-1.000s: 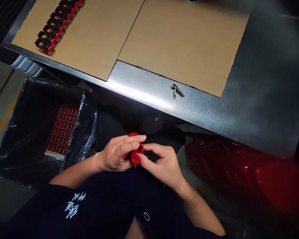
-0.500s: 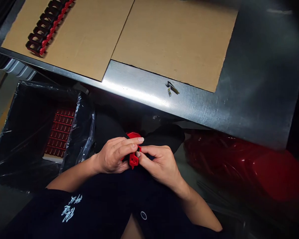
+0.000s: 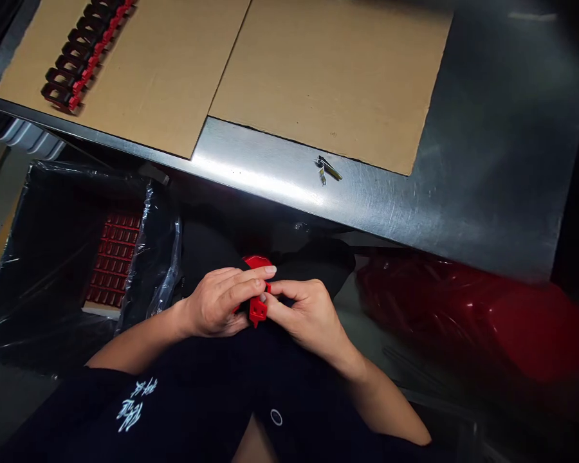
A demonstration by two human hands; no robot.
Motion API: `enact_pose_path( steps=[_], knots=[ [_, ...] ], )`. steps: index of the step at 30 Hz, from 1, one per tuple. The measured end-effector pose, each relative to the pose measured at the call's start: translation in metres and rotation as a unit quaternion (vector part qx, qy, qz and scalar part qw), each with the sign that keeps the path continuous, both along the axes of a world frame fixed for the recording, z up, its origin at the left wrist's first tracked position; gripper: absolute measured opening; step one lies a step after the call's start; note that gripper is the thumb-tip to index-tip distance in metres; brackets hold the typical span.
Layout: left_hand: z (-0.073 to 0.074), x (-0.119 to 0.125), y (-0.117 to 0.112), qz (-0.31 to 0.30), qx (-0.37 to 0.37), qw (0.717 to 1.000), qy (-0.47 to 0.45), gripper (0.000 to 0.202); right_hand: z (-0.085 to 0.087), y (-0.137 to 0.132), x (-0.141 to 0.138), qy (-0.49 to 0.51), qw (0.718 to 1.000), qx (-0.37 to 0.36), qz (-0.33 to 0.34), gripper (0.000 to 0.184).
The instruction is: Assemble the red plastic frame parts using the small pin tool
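Observation:
Over my lap, both hands are at one red plastic part with small holes in its near end. My left hand wraps round it from the left, fingers laid across its top. From the right, my right hand pinches the part's edge between thumb and forefinger. Most of the part is hidden by my fingers. On the table's metal edge ahead lies a nail clipper with its lever swung out.
Cardboard sheets cover much of the metal table. A row of black-and-red plastic parts stands far left. Below left, a plastic-lined bin holds stacked red parts. Red items in clear plastic lie right.
The table and bin have shifted slightly left in view as the camera moved. Both hands keep nearly the same grip on the red plastic part.

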State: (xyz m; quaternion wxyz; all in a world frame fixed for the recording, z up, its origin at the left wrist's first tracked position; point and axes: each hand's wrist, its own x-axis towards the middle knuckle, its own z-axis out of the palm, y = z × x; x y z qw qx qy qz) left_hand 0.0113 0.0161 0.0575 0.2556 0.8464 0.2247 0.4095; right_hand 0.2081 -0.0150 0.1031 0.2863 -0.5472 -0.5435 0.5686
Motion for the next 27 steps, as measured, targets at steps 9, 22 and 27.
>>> enact_pose_path(
  steps=[9,22,27],
  knots=[
    [0.002,0.002,0.000,0.006,0.000,1.000,-0.001,0.069,0.001,0.001,0.009,0.029,0.999,-0.017,0.032,0.029],
    [0.001,0.001,-0.001,-0.001,-0.003,1.000,0.010,0.070,-0.001,0.001,0.008,0.038,0.998,-0.036,0.023,0.028],
    [0.001,0.001,-0.001,-0.005,-0.002,1.000,0.010,0.073,0.000,0.002,0.011,0.053,0.997,-0.046,0.038,0.027]
  ],
)
